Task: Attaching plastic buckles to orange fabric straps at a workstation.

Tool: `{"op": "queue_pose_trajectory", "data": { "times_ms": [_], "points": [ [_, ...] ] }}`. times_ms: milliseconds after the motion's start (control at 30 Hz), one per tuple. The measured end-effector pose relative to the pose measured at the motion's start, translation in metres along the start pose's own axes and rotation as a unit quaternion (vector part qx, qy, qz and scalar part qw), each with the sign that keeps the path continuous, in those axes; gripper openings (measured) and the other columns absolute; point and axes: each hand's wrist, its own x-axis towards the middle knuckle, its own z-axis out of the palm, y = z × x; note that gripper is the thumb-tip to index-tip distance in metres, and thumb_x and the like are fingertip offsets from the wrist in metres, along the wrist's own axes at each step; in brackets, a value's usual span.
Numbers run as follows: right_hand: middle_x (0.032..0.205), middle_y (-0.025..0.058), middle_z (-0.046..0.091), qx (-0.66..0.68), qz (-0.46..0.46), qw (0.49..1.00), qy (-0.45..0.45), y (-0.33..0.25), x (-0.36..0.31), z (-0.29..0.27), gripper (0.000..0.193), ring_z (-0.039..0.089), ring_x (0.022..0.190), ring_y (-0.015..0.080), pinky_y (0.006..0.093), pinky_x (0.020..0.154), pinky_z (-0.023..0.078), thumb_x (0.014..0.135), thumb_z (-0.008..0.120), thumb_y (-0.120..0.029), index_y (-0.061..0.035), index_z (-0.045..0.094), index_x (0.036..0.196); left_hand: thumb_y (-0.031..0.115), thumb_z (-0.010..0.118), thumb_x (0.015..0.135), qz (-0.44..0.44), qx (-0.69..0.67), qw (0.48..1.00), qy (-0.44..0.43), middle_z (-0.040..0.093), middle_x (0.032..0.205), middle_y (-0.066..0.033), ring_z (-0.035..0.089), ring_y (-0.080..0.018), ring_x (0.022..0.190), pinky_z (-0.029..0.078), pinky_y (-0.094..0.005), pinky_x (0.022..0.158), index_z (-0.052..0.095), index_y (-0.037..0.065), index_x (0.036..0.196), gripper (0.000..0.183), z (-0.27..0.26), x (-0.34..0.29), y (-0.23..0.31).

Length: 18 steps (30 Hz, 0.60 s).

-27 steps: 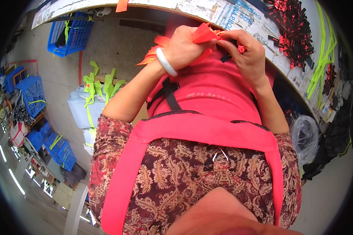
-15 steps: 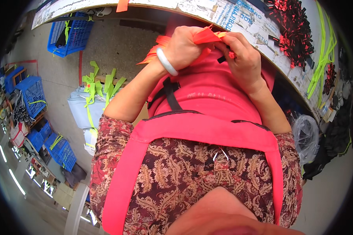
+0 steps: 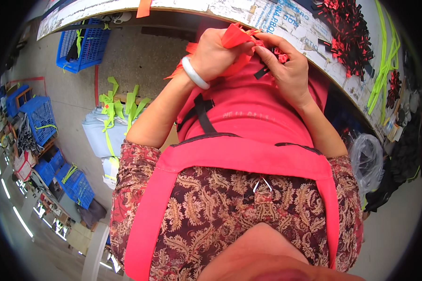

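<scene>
My left hand (image 3: 213, 54), with a white bangle on its wrist, is closed around a bunch of bright orange fabric strips (image 3: 234, 37). Their loose ends stick out above the fist and behind the wrist. Close against it, the fingertips of my right hand (image 3: 290, 75) pinch at the strips' edge. Small red pieces (image 3: 281, 57) with black ends are tucked in the right palm, and a black tab (image 3: 261, 73) hangs below the fingers. Both hands are above my pink apron (image 3: 248, 100), by the table edge. What lies exactly between the fingertips is partly hidden.
The white, worn table (image 3: 197, 10) curves along the front. On its right lie a heap of red and black pieces (image 3: 344, 42) and long neon-yellow strips (image 3: 384, 56). A blue crate (image 3: 86, 47) and a pale stack with yellow strips (image 3: 98, 133) are at left.
My right hand has turned and its fingertips have come closer to the left hand. More of the red pieces in its palm now show. The left hand has shifted slightly left.
</scene>
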Motion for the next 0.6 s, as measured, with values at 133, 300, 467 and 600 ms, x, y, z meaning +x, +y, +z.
{"op": "queue_pose_trajectory", "data": {
  "times_ms": [133, 300, 467, 600],
  "points": [
    [0.098, 0.007, 0.069, 0.146, 0.146, 0.978, -0.027, -0.005, 0.001, -0.005, 0.021, 0.064, 0.082, 0.009, 0.0197, 0.074, 0.05, 0.088, 0.065, -0.006, 0.0007, 0.066, 0.107, 0.01, 0.066, 0.087, -0.027, -0.015, 0.999, -0.017, 0.067, 0.073, -0.0034, 0.061, -0.0068, 0.068, 0.049, -0.0239, 0.059, 0.069, -0.001, 0.09, 0.011, 0.002, 0.0, 0.006],
    [0.092, 0.0053, 0.068, 0.013, 0.002, 0.999, -0.041, 0.006, 0.005, -0.007, 0.018, 0.063, 0.081, 0.0082, 0.0197, 0.072, 0.05, 0.088, 0.065, -0.006, 0.0003, 0.066, 0.105, 0.012, 0.067, 0.088, -0.026, 0.023, 0.999, -0.027, 0.067, 0.076, -0.0013, 0.057, -0.0047, 0.067, 0.046, -0.0209, 0.06, 0.07, 0.0, 0.095, 0.015, -0.002, 0.001, -0.005],
    [0.088, 0.0069, 0.067, 0.046, 0.092, 0.994, -0.031, -0.002, 0.006, -0.007, 0.016, 0.064, 0.079, 0.012, 0.0228, 0.068, 0.051, 0.085, 0.067, -0.004, 0.0003, 0.066, 0.1, 0.01, 0.068, 0.087, 0.078, 0.113, 0.99, -0.028, 0.066, 0.075, -0.0007, 0.057, -0.0052, 0.068, 0.047, -0.0225, 0.059, 0.07, -0.001, 0.095, 0.014, -0.004, 0.003, -0.012],
    [0.087, 0.0065, 0.067, -0.012, -0.009, 0.999, -0.035, 0.004, 0.007, -0.006, 0.016, 0.065, 0.079, 0.0122, 0.0233, 0.068, 0.051, 0.084, 0.069, -0.004, -0.0004, 0.065, 0.099, 0.009, 0.068, 0.087, 0.054, 0.102, 0.993, -0.038, 0.066, 0.075, -0.0012, 0.057, -0.0055, 0.068, 0.047, -0.0231, 0.06, 0.069, -0.001, 0.093, 0.012, -0.002, 0.001, -0.006]
  ]
}}
